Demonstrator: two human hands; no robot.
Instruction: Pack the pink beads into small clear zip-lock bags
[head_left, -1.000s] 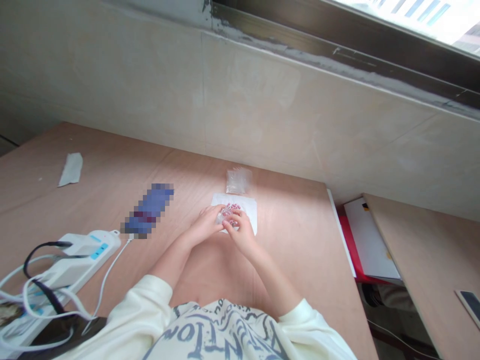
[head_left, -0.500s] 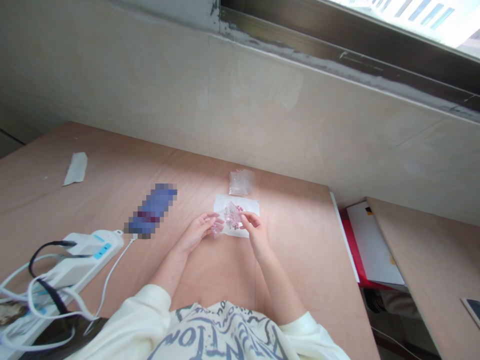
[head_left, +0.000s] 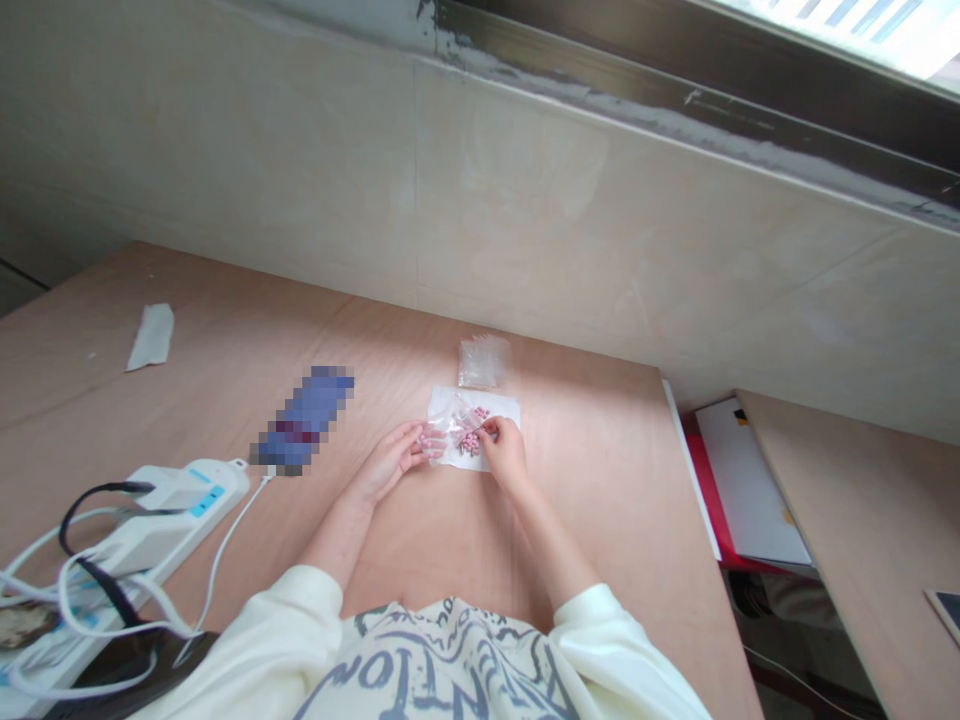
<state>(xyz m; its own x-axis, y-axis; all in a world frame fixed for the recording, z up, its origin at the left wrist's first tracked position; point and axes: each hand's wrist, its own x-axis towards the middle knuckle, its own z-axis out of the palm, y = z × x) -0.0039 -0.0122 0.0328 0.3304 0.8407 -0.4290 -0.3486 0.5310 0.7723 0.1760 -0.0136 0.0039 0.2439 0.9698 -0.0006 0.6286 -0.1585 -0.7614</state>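
Over a white sheet of paper (head_left: 508,408) my two hands work close together. My left hand (head_left: 391,462) is closed on a small clear plastic bag (head_left: 452,412); some pink pieces show in the bag close to its fingertips. The bag stretches across the paper toward my right hand (head_left: 505,452), whose fingers are pinched at its edge. Small pink beads (head_left: 470,443) lie in a cluster on the paper, with a few more above them. Whether a bead is also between my right fingertips is hidden.
Behind the paper lies a stack of clear bags (head_left: 482,362). A blurred blue phone (head_left: 311,415), a power strip (head_left: 176,520) with tangled cables and a paper scrap (head_left: 151,336) are at the left. The wall (head_left: 525,220) borders the table's back.
My right hand has turned inward and its fingers have closed into a tighter pinch. The bag has shifted left and flattened, so more beads on the paper show.
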